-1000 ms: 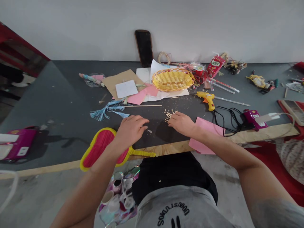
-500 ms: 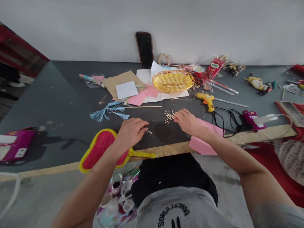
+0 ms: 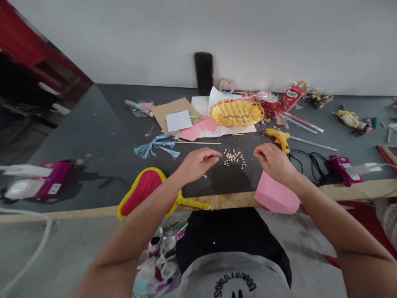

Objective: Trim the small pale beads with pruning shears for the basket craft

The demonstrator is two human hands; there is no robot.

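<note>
Small pale pieces (image 3: 234, 158), like short cut bits of stick, lie scattered on the dark table between my two hands. My left hand (image 3: 200, 163) is just left of them, its fingers drawn together; whatever is between the tips is too small to make out. To the right of the pieces, my right hand (image 3: 273, 161) is closed with thumb and fingertips together, and I cannot see what they hold. Under my left forearm lies a red fan-shaped piece with a yellow fuzzy edge (image 3: 145, 186). A pink sheet (image 3: 274, 193) sits below my right wrist, over the table edge.
A yellow hot glue gun (image 3: 279, 138) lies beyond my right hand. Further back are a yellow woven basket (image 3: 236, 112), papers, a blue tassel (image 3: 156, 147), a thin stick (image 3: 198, 143) and a leaning phone (image 3: 204, 73). Purple power blocks (image 3: 57, 179) stand at both sides.
My left hand has moved right and closer to the pale pieces. My right hand has drawn away from them to the right. The pieces lie more spread out, and the view has shifted.
</note>
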